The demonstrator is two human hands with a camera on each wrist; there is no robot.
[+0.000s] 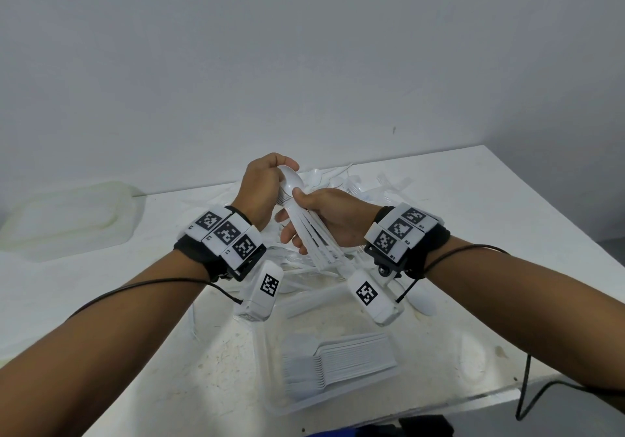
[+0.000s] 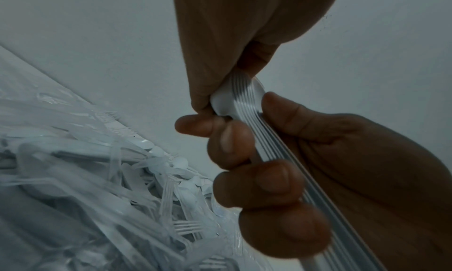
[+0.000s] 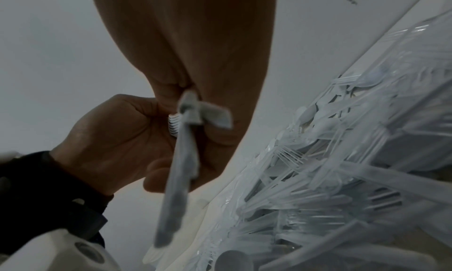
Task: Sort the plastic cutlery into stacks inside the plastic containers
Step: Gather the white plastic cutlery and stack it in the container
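Observation:
Both hands hold one bundle of white plastic spoons (image 1: 313, 233) above the table. My left hand (image 1: 263, 183) grips the nested bowls at the top end. My right hand (image 1: 326, 215) is curled round the handles, which fan out downward. In the left wrist view, the left hand (image 2: 220, 43) pinches the spoon bowls (image 2: 244, 99) while the right hand's fingers (image 2: 264, 186) wrap the handles. The right wrist view shows the right hand (image 3: 195, 43), the left hand (image 3: 110, 139) and the blurred handles (image 3: 181, 168). Near the table's front edge, a clear container (image 1: 338, 318) holds a neat stack of spoons (image 1: 338, 365).
A loose pile of mixed cutlery (image 1: 358, 183) lies behind and under the hands, also seen as forks and spoons (image 2: 122, 168) (image 3: 342, 159). A translucent lid or container (image 1: 67, 220) lies at the far left. One spoon (image 1: 424, 304) lies right of the container. A black cable (image 1: 527, 386) hangs off the right edge.

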